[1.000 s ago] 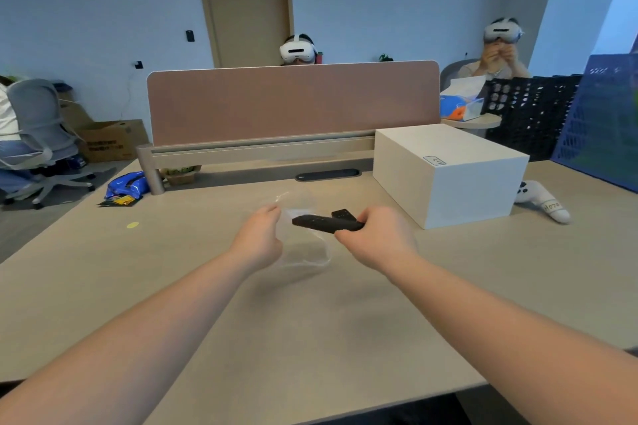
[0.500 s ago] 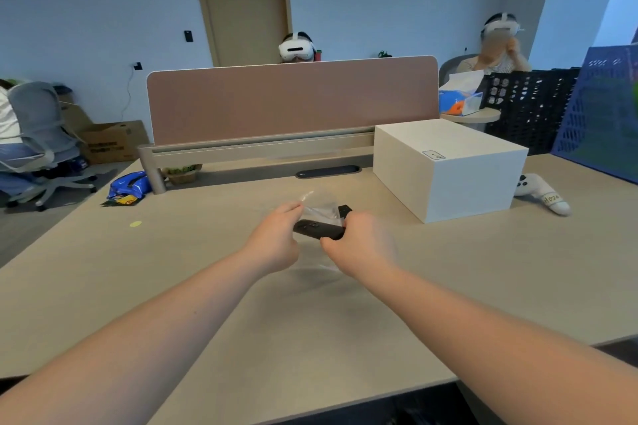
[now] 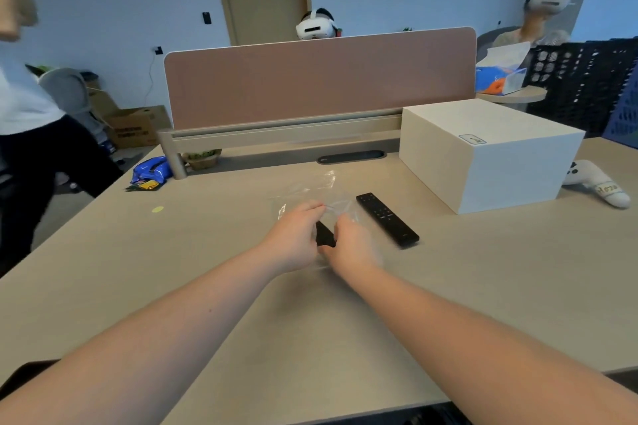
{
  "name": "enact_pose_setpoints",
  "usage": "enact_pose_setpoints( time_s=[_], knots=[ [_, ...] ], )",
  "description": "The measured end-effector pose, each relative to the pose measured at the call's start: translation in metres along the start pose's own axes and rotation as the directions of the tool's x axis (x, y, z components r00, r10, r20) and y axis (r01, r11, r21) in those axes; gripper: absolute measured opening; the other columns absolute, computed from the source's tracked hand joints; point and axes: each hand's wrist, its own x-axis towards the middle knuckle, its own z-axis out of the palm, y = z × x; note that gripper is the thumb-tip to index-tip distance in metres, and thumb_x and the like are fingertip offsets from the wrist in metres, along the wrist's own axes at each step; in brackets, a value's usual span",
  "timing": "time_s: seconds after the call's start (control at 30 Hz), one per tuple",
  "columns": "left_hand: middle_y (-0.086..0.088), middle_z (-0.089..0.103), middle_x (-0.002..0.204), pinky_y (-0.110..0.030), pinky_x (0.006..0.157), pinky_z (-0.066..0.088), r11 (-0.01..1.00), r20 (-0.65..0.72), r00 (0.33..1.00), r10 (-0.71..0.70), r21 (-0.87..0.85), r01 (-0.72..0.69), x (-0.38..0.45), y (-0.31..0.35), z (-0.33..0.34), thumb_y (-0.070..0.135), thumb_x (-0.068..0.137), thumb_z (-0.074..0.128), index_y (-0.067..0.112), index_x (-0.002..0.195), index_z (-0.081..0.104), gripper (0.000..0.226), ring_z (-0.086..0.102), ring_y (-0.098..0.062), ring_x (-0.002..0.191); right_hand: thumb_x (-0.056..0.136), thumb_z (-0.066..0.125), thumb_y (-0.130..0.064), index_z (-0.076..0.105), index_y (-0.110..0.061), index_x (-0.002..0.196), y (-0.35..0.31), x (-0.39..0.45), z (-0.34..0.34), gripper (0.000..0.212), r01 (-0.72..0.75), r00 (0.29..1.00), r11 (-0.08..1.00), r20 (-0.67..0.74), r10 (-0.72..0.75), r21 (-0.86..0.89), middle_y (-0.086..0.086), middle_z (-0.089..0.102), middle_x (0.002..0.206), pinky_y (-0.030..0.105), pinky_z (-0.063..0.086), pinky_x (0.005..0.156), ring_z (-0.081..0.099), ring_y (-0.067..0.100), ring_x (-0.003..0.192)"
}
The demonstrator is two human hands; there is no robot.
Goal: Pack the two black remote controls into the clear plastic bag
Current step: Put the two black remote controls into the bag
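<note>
The clear plastic bag [image 3: 312, 195], limp and slippery on the desk [image 3: 207, 252], is pinched by your left hand [image 3: 293, 238] and right hand [image 3: 348, 241] around one remote [image 3: 324, 235]; grip the stiff second remote [image 3: 387, 219] mid-body.

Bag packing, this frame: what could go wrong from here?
The first remote shows only as a dark end between the left hand and right hand; it may slide back out of the limp clear bag. The second remote lies loose on the desk beside the right hand and could be knocked.
</note>
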Motion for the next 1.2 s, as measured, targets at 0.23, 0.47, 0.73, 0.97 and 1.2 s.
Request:
enact_pose_setpoints(
  time_s=[0.23, 0.47, 0.73, 0.97, 1.2],
  knots=[
    [-0.004, 0.031, 0.152, -0.022, 0.112, 0.021, 1.0, 0.028, 1.0, 0.007, -0.014, -0.007, 0.0, -0.002, 0.006, -0.001, 0.082, 0.045, 0.009, 0.14, 0.036, 0.059, 0.029, -0.019, 0.139, 0.086, 0.049, -0.012, 0.067, -0.016, 0.105, 0.008, 0.01, 0.017, 0.026, 0.122, 0.989, 0.98, 0.101, -0.107, -0.158, 0.011, 0.059, 0.113, 0.036, 0.051, 0.088, 0.056, 0.031, 0.108],
    [-0.001, 0.032, 0.151, -0.022, 0.109, 0.025, 1.0, 0.035, 0.999, 0.004, -0.003, -0.004, 0.001, -0.006, 0.011, -0.005, 0.081, 0.043, 0.009, 0.139, 0.036, 0.06, 0.031, -0.018, 0.137, 0.086, 0.048, -0.01, 0.068, -0.016, 0.11, 0.018, 0.009, 0.005, 0.032, 0.189, 0.98, 0.98, -0.05, -0.192, -0.058, 0.012, 0.057, 0.113, 0.039, 0.049, 0.089, 0.053, 0.032, 0.11],
    [0.014, 0.017, 0.155, -0.033, 0.101, 0.044, 0.997, 0.003, 0.999, -0.053, 0.053, 0.053, 0.001, -0.006, 0.01, 0.005, 0.083, 0.042, 0.022, 0.145, 0.024, 0.066, 0.031, -0.012, 0.138, 0.089, 0.049, -0.043, 0.044, -0.022, 0.13, 0.085, 0.018, -0.037, 0.046, -0.193, 0.975, 0.944, -0.164, 0.152, -0.269, 0.011, 0.055, 0.128, 0.042, 0.037, 0.099, 0.043, 0.031, 0.124],
    [0.019, 0.003, 0.157, -0.037, 0.102, 0.044, 0.993, 0.15, 0.989, -0.018, 0.119, 0.0, 0.0, -0.003, 0.009, 0.009, 0.082, 0.043, 0.024, 0.147, 0.012, 0.073, 0.029, -0.015, 0.139, 0.095, 0.047, -0.024, 0.052, -0.01, 0.118, 0.088, 0.016, -0.044, 0.027, -0.127, 0.975, 0.975, -0.205, 0.089, -0.181, 0.013, 0.059, 0.115, 0.037, 0.045, 0.087, 0.049, 0.031, 0.112],
    [0.018, 0.002, 0.157, -0.028, 0.089, 0.047, 0.994, 0.158, 0.986, -0.052, 0.107, 0.035, 0.008, 0.01, 0.005, 0.006, 0.083, 0.048, 0.018, 0.147, 0.014, 0.074, 0.049, -0.02, 0.123, 0.091, 0.051, -0.021, 0.061, -0.01, 0.103, 0.066, 0.004, -0.082, 0.019, -0.004, 0.957, 1.0, -0.291, 0.003, -0.003, 0.014, 0.064, 0.097, 0.035, 0.047, 0.075, 0.056, 0.034, 0.098]
  ],
)
